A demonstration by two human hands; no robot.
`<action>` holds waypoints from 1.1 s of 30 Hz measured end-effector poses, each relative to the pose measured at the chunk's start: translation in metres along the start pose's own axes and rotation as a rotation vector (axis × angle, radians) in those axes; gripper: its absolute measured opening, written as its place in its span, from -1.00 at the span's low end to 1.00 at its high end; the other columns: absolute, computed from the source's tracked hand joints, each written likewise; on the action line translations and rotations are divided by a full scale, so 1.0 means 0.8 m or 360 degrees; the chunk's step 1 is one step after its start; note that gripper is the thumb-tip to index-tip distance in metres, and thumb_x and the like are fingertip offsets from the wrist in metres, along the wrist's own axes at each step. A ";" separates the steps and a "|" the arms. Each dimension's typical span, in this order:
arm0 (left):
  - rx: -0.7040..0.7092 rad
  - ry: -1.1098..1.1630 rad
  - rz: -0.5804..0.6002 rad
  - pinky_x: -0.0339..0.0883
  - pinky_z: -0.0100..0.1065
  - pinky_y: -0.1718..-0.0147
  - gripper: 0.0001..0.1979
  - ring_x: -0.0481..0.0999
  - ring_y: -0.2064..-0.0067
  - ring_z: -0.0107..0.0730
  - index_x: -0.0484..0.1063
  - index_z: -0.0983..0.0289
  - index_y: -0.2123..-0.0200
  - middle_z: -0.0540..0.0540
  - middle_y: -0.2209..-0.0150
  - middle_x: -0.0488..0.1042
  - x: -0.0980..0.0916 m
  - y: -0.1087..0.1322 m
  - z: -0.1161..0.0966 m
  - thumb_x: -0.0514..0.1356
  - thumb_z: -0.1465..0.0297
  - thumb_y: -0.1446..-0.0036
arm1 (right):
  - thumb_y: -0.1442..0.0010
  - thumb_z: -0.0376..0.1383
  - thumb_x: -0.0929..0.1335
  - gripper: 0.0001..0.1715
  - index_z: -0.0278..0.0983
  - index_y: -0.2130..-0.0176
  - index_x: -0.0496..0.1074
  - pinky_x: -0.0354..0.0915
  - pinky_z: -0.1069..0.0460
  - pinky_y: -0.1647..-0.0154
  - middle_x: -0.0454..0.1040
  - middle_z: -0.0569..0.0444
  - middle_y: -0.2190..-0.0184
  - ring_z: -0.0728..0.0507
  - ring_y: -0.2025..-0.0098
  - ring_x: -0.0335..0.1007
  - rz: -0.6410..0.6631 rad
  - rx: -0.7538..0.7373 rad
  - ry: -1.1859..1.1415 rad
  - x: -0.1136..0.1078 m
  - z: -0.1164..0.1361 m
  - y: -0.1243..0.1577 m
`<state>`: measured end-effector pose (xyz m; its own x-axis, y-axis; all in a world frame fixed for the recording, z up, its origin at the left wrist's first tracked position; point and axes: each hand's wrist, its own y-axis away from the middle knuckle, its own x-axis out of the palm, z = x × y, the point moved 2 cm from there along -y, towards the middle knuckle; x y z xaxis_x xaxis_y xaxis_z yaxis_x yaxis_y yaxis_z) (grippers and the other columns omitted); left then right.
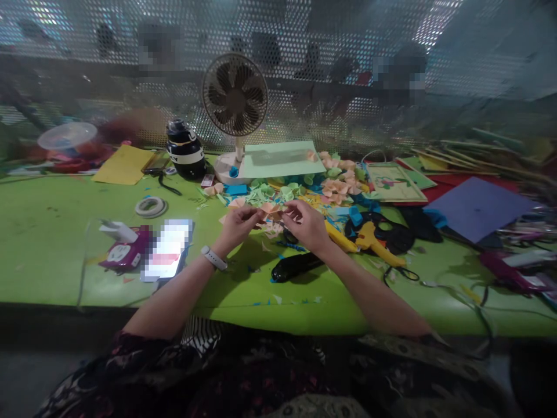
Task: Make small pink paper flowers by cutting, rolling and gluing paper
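Observation:
A peach paper flower (270,208) is stretched between my two hands above the table. My left hand (238,225), with a white band on its wrist, pinches the flower's left edge. On the other side, my right hand (306,224) has thumb and forefinger closed at its right edge. Peach, green, yellow and blue paper scraps lie under and behind the fingers. Below my right wrist is a black tool (296,267), its far end hidden by the arm. A yellow glue gun (374,241) lies to the right of that hand.
A fan (236,96) stands at the back beside a black jar (186,152) and a pale green sheet (282,159). Left are a lit phone (169,251), a tape roll (150,206) and a purple tape dispenser (124,252). Purple paper (476,208) and a cable lie right.

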<state>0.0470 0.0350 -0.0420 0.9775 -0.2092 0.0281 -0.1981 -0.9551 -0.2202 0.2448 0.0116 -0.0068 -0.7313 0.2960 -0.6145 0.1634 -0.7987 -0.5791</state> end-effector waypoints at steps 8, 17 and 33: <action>0.0032 0.0008 -0.0081 0.50 -0.38 0.40 -0.51 0.59 0.41 -0.37 0.53 0.32 0.37 0.08 0.46 0.58 0.001 -0.001 -0.001 0.35 -0.03 0.02 | -0.16 -0.19 0.36 -0.82 -0.25 0.34 0.47 0.36 0.02 0.37 0.56 0.05 0.42 -0.08 0.45 0.42 0.0175 0.0157 -0.0175 0.003 0.004 -0.003; 0.0285 -0.0333 -0.0045 0.46 -0.41 0.41 -0.74 0.52 0.42 -0.41 0.56 0.29 0.40 0.09 0.44 0.58 0.003 0.003 -0.001 0.27 0.20 -0.14 | -0.16 -0.29 0.34 -0.75 -0.23 0.17 0.56 0.45 -0.02 0.29 0.58 -0.02 0.23 -0.14 0.26 0.49 0.0097 0.0065 -0.0176 0.005 0.004 -0.002; 0.0093 -0.0140 -0.0064 0.45 -0.39 0.44 -0.69 0.51 0.48 -0.44 0.52 0.32 0.48 0.07 0.52 0.54 0.006 0.005 -0.004 0.35 0.17 -0.02 | -0.16 -0.26 0.36 -0.76 -0.25 0.20 0.60 0.45 -0.06 0.22 0.60 0.00 0.30 -0.13 0.29 0.52 0.0021 0.0158 -0.0403 0.005 0.006 0.001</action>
<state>0.0506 0.0292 -0.0394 0.9877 -0.1494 -0.0470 -0.1566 -0.9479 -0.2773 0.2390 0.0097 -0.0071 -0.8737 0.1547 -0.4612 0.1176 -0.8527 -0.5089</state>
